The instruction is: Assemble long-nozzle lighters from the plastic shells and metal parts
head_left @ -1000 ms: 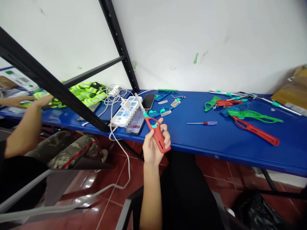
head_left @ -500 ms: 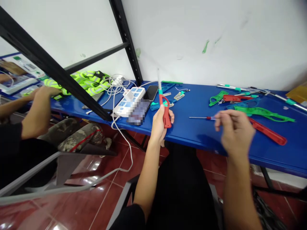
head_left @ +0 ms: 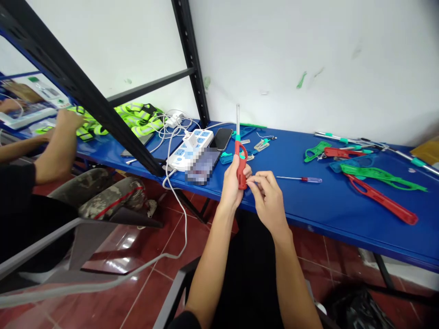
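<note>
A red long-nosed gas lighter [head_left: 242, 171] with a teal collar and metal tube stands upright in my left hand [head_left: 232, 186], which is wrapped round its handle. My right hand [head_left: 269, 198] is pinched at the bottom end of the handle, on its right side. Whatever its fingertips hold is too small to make out. On the blue table to the right lies a screwdriver [head_left: 310, 180] with a clear purplish handle, its shaft pointing left. Small teal and metal lighter parts [head_left: 262, 145] are behind the lighter.
Red and green lighter shells [head_left: 386, 201] lie at the right, near metal tubes [head_left: 425, 165]. To the left are two phones [head_left: 222, 138], a white power strip [head_left: 187, 153] and tangled cables. A black metal frame [head_left: 192, 64] rises there. A co-worker's arm [head_left: 56, 155] is at far left.
My right hand has left the screwdriver on the table and moved left to the base of the lighter. My left hand still holds the lighter; the view has shifted slightly.
</note>
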The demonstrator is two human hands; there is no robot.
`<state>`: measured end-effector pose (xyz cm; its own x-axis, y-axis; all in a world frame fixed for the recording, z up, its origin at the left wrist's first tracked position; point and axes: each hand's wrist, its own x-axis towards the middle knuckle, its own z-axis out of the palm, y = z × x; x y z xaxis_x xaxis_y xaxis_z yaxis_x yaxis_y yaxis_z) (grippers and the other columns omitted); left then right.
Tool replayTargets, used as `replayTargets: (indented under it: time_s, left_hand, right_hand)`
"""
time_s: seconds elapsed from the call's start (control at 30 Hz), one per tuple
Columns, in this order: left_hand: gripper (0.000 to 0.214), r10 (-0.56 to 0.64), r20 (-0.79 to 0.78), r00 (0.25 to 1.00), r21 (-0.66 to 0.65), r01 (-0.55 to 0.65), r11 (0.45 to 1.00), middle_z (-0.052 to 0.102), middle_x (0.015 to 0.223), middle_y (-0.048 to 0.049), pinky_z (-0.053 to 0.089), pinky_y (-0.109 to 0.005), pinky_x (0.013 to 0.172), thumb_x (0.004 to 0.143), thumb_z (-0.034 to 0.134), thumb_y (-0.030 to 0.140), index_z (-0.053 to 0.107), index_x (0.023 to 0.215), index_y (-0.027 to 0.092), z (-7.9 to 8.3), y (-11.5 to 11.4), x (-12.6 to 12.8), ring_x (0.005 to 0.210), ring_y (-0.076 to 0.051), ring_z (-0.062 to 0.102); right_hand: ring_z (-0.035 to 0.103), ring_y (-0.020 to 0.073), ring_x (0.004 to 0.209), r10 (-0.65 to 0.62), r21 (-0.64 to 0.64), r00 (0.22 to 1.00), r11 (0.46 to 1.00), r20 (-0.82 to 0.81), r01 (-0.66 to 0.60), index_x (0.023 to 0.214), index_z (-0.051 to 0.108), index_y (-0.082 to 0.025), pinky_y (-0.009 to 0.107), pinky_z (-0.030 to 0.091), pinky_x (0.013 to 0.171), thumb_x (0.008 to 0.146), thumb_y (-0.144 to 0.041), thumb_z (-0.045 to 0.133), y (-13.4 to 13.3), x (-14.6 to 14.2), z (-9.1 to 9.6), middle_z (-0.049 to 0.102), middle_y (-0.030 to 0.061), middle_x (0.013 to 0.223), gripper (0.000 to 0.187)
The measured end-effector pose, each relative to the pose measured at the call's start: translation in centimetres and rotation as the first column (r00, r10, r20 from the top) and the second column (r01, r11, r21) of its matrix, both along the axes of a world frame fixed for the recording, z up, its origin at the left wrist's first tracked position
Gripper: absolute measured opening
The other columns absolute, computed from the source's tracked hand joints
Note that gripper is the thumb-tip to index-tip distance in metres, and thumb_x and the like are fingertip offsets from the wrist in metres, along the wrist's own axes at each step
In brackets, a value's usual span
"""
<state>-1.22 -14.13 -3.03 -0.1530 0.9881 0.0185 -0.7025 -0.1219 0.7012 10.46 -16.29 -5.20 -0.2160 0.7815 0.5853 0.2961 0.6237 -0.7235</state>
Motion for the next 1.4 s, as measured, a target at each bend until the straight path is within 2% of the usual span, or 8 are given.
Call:
replayTargets:
  time_s: [0.2,0.4,0.57,0.77,0.93,1.17,1.33,1.4]
  left_hand:
    - [0.054,-0.044,0.079,0.996,-0.021,0.046,0.999,0.043,0.064,0.0032,0.037,-0.018,0.052,0.109,0.060,0.058,0.050,0.073,0.019,0.5,0.1,-0.1,0.054,-0.008,0.036]
    - [0.057,-0.015,0.120,0.993,-0.077,0.024,0.997,0.044,0.066,0.0026,0.037,-0.019,0.053,0.108,0.062,0.060,0.049,0.070,0.019,0.8,0.2,0.1,0.056,-0.008,0.038]
    - [0.054,0.003,0.176,0.984,-0.116,0.017,0.993,0.044,0.066,0.0028,0.035,-0.019,0.052,0.116,0.050,0.049,0.047,0.071,0.019,0.7,0.6,0.2,0.055,-0.008,0.039]
    - [0.056,0.007,0.266,0.964,-0.109,0.023,0.994,0.043,0.066,0.0036,0.037,-0.019,0.050,0.111,0.058,0.058,0.048,0.072,0.019,0.5,0.9,-0.1,0.053,-0.008,0.038]
    - [0.044,0.016,0.310,0.951,-0.098,0.015,0.995,0.043,0.067,0.0043,0.039,-0.018,0.049,0.112,0.059,0.051,0.057,0.083,0.019,0.3,0.9,-0.4,0.053,-0.008,0.041]
    - [0.037,-0.003,0.332,0.943,-0.090,0.035,0.995,0.042,0.069,0.0049,0.036,-0.017,0.049,0.111,0.059,0.045,0.057,0.086,0.018,-0.1,1.1,-0.7,0.053,-0.008,0.039]
    - [0.029,-0.042,0.321,0.946,-0.056,0.063,0.996,0.042,0.069,0.0039,0.036,-0.020,0.050,0.110,0.048,0.033,0.054,0.086,0.018,0.2,0.8,-1.1,0.055,-0.010,0.041]
    - [0.025,-0.062,0.307,0.950,-0.047,0.081,0.996,0.043,0.071,0.0029,0.035,-0.021,0.049,0.107,0.047,0.029,0.054,0.086,0.018,0.4,0.5,-1.3,0.056,-0.011,0.043]
  right_hand:
    - [0.071,0.0229,0.108,-0.007,0.060,0.999,0.998,0.045,0.004,0.109,0.072,-0.024,0.035,0.056,0.092,0.113,-0.027,0.054,-0.2,-0.3,-0.2,0.067,0.0084,0.117,0.019]
    - [0.073,0.0228,0.107,-0.071,0.111,0.988,0.992,0.137,0.056,0.112,0.073,-0.023,0.035,0.058,0.095,0.115,-0.028,0.049,-0.4,-0.6,-0.4,0.068,0.0099,0.118,0.025]
    - [0.074,0.0225,0.103,-0.200,0.194,0.964,0.967,0.174,0.165,0.115,0.079,-0.022,0.035,0.059,0.091,0.115,-0.029,0.050,-0.8,-1.3,-0.9,0.072,0.0115,0.121,0.029]
    - [0.075,0.0229,0.099,-0.273,0.170,0.956,0.952,0.107,0.253,0.121,0.083,-0.024,0.034,0.060,0.086,0.113,-0.027,0.054,-1.5,-2.4,-1.7,0.075,0.0110,0.117,0.031]
    - [0.075,0.0232,0.101,-0.244,0.147,0.944,0.966,0.221,0.215,0.146,0.075,-0.029,0.036,0.062,0.084,0.112,-0.021,0.047,-2.4,-2.1,-2.4,0.074,0.0118,0.137,0.045]
    - [0.067,0.0328,0.135,-0.103,0.050,0.939,0.995,0.329,0.092,0.169,0.052,-0.027,0.052,0.057,0.111,0.113,-0.021,0.040,-3.5,-1.8,-2.4,0.066,0.0162,0.155,0.057]
    - [0.074,0.0245,0.117,0.040,-0.071,0.990,0.997,0.138,-0.031,0.178,0.028,-0.027,0.044,0.062,0.102,0.117,-0.033,0.043,-2.5,2.3,-0.9,0.067,0.0158,0.153,0.063]
    - [0.072,0.0257,0.114,-0.141,-0.026,0.985,0.989,0.095,0.144,0.174,0.037,-0.028,0.045,0.062,0.097,0.115,-0.042,0.050,-0.8,6.1,-0.6,0.067,0.0164,0.151,0.062]
